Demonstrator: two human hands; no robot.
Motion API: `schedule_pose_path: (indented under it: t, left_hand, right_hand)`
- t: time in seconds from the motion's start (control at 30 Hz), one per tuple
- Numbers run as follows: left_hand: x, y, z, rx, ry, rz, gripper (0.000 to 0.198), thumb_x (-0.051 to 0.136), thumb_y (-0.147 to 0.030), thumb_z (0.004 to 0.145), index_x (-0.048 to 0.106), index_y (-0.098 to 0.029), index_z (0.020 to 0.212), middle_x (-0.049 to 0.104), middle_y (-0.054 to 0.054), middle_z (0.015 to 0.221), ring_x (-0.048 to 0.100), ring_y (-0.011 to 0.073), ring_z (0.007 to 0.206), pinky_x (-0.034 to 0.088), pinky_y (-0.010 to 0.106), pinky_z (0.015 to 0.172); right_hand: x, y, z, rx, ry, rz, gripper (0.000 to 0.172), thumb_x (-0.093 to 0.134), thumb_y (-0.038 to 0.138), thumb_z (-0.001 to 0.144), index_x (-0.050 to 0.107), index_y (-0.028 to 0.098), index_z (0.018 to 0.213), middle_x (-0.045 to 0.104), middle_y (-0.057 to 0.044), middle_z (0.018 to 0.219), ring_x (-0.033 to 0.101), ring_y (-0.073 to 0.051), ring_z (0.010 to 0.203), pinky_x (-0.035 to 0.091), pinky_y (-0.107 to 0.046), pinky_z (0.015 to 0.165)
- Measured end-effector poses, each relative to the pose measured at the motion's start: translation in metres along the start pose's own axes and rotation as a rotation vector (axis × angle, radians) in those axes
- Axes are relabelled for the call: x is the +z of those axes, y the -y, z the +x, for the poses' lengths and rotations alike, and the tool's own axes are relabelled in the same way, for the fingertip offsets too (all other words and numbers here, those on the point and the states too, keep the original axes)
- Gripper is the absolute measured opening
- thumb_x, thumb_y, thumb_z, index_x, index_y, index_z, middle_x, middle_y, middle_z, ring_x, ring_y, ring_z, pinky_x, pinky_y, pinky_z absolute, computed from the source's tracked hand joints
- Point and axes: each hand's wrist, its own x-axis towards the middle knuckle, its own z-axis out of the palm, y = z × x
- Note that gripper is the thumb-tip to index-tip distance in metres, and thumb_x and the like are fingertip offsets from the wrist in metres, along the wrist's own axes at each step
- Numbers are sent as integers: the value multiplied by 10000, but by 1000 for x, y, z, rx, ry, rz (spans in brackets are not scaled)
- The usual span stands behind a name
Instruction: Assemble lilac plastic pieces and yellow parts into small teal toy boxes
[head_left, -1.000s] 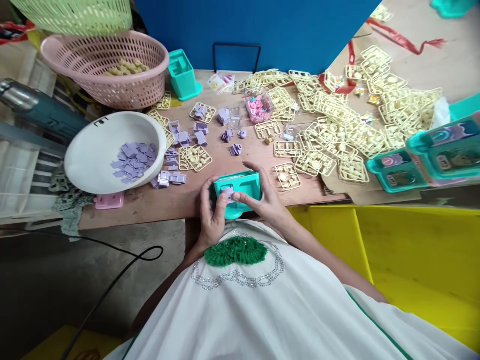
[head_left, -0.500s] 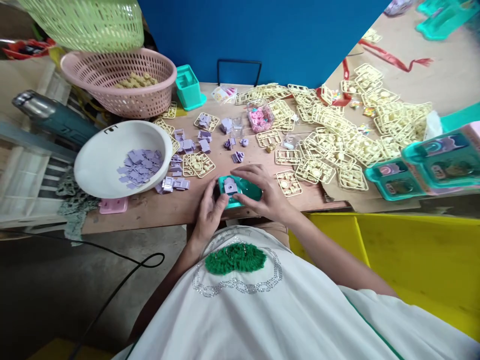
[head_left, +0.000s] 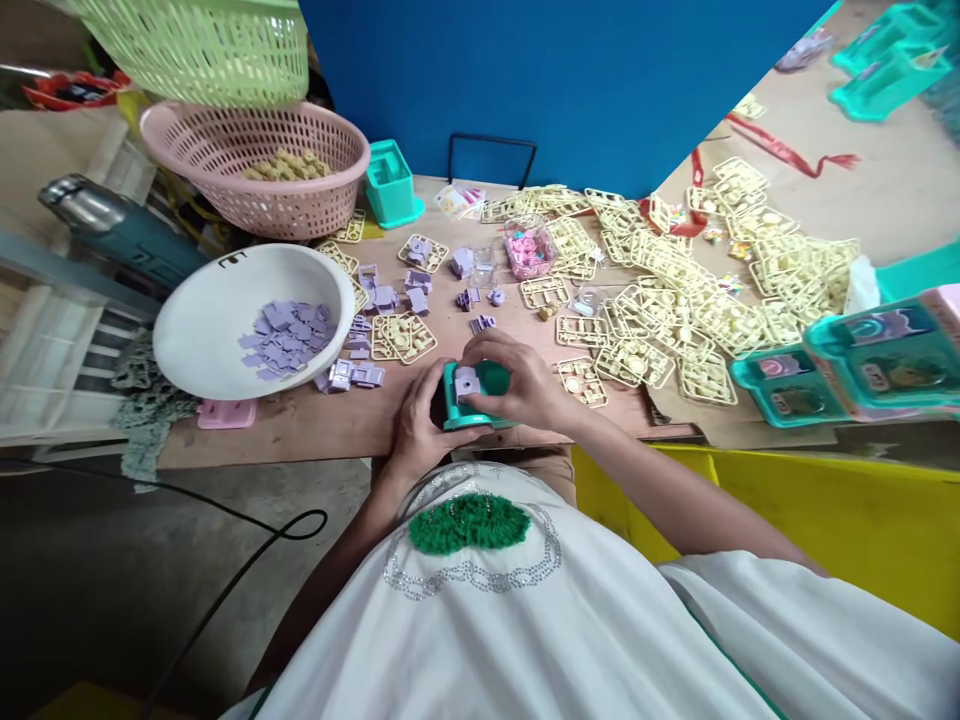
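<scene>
My left hand (head_left: pixel 421 425) is closed round the left side of a small teal plastic box (head_left: pixel 453 414) at the table's front edge, its thumb along the near rim. A light purple plastic piece (head_left: pixel 466 382) with a round dark-centred spot sits at the box's left part. My right hand (head_left: pixel 525 382) reaches over the box from the right, thumb and fingers closed on the purple piece. The fingers hide part of the box's inside. Just beyond the hands lies a small purple part (head_left: pixel 482 323).
At left stand a white bowl (head_left: pixel 187 330) of purple pieces, a pink basket (head_left: pixel 247 205) and a steel-topped bottle (head_left: pixel 120 235). Cream part frames (head_left: pixel 675 280) cover the table's right side. A clear tub of pink parts (head_left: pixel 529 248) and another teal box (head_left: pixel 393 185) stand farther back.
The teal box has been tipped so its near rim shows more. My right hand has closed in over the purple piece, and my left thumb has moved down to the near rim.
</scene>
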Motion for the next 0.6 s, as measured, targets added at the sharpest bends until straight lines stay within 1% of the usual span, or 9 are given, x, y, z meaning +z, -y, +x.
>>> schedule_pose_path:
  t: [0.07,0.1,0.2,0.27,0.37,0.47,0.53,0.6]
  left_hand:
    - [0,1,-1,-9,-7,10,1033,988,-560,691,518,-228,1548,652,162,1499,645,362,1399,527,505,1205]
    - [0,1,-1,-9,-8,16,1032,988,-564,688,524,-225,1546,651,169,1505,643,366,1401,523,512,1209]
    - [0,4,-1,10,-18,34,1032,983,-581,684,540,-216,1542,636,195,1534,637,377,1414,515,524,1213]
    - [0,5,-1,28,-29,43,1035,976,-593,688,540,-212,1546,633,202,1540,630,381,1427,514,522,1214]
    - [0,5,-2,38,-37,42,1038,961,-609,705,528,-207,1558,643,211,1519,642,389,1411,534,523,1190]
    - [2,4,-2,35,-44,40,1065,967,-614,691,517,-206,1566,637,225,1512,651,405,1392,564,521,1147]
    - [3,5,-2,36,-42,45,1074,975,-611,679,515,-214,1565,634,220,1514,652,405,1390,567,518,1142]
    - [4,7,-2,50,-48,59,1058,973,-609,682,521,-222,1557,642,206,1508,652,396,1395,551,524,1167]
  right_hand:
    - [-3,0,4,17,29,-4,226,770,304,854,644,191,1004,674,-98,1059,661,-255,969,541,-380,856]
    - [-5,1,8,12,72,-26,220,769,296,842,637,191,984,665,-94,1032,647,-250,940,532,-373,840]
    - [-11,0,23,-36,263,-100,209,767,243,791,603,199,914,622,-65,935,578,-221,856,492,-343,782]
    - [-13,-3,32,-40,339,-97,241,771,202,744,583,204,895,604,-34,896,542,-191,812,466,-313,745]
    - [-15,-9,38,9,334,-41,285,773,185,699,577,204,904,597,8,874,521,-150,777,447,-275,720]
    - [-16,-13,36,23,347,16,287,780,206,711,580,202,917,602,24,872,529,-132,769,451,-256,712]
    - [-16,-10,35,-13,364,5,296,797,212,720,579,201,920,610,15,880,532,-135,766,457,-256,701]
    - [-16,-2,35,-92,390,-68,280,808,201,742,587,192,912,625,-21,905,543,-153,780,468,-274,702]
